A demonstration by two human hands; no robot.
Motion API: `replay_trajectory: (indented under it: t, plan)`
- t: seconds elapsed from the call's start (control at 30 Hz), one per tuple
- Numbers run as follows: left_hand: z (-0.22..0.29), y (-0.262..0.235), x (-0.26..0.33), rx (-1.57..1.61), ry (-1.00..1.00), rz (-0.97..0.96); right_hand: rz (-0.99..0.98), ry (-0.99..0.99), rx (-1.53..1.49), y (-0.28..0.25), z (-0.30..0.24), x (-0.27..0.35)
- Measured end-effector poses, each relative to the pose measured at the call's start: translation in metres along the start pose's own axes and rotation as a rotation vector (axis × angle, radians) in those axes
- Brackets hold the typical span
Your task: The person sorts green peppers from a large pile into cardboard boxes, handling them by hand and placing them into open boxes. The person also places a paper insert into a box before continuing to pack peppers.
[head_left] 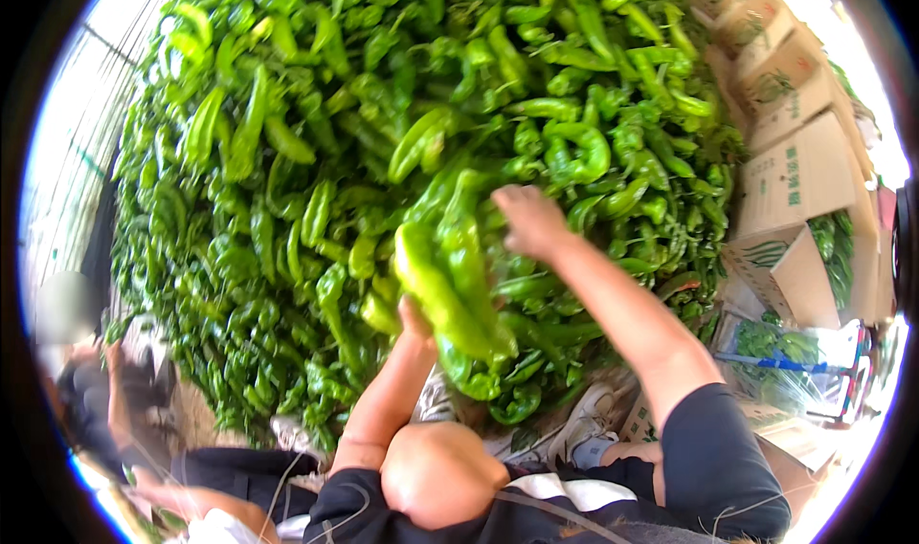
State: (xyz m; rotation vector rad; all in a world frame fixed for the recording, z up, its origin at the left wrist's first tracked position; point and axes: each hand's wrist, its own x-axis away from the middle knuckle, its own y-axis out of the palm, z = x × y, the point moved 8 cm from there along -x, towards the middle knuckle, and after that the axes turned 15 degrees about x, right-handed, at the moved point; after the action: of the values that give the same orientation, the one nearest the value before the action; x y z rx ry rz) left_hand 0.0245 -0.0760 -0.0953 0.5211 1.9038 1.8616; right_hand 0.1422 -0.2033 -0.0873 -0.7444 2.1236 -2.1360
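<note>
A huge heap of long green peppers (287,142) fills the space before me. My left hand (414,322) is closed at the lower end of a bunch of large green peppers (455,300), raised over the near side of the heap; most of its fingers are hidden behind them. Just right of the bunch, my right hand (529,222) reaches over the heap with its fingers curled in. What those fingers hold, if anything, is blurred and cannot be made out.
Open cardboard boxes (799,176) line the right side, one with green peppers inside. A clear-sided crate (790,362) with greens stands lower right. At the lower left another person (115,391) sits by the heap. My shoes (586,415) are close to its near edge.
</note>
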Motion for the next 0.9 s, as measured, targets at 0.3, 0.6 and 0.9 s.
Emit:
replay_trajectory:
  t: [0.3,0.6,0.9]
  plan:
    - [-0.009,0.026,-0.001,0.165,-0.092,-0.2,0.105,-0.091,-0.035,0.0,0.004,0.002]
    - [0.004,0.05,-0.013,0.134,-0.006,-0.212,-0.016,0.151,-1.988,-0.098,0.056,0.062]
    - [-0.066,0.14,-0.062,-0.172,-0.075,-0.036,0.502,0.039,-0.835,-0.188,0.028,0.211]
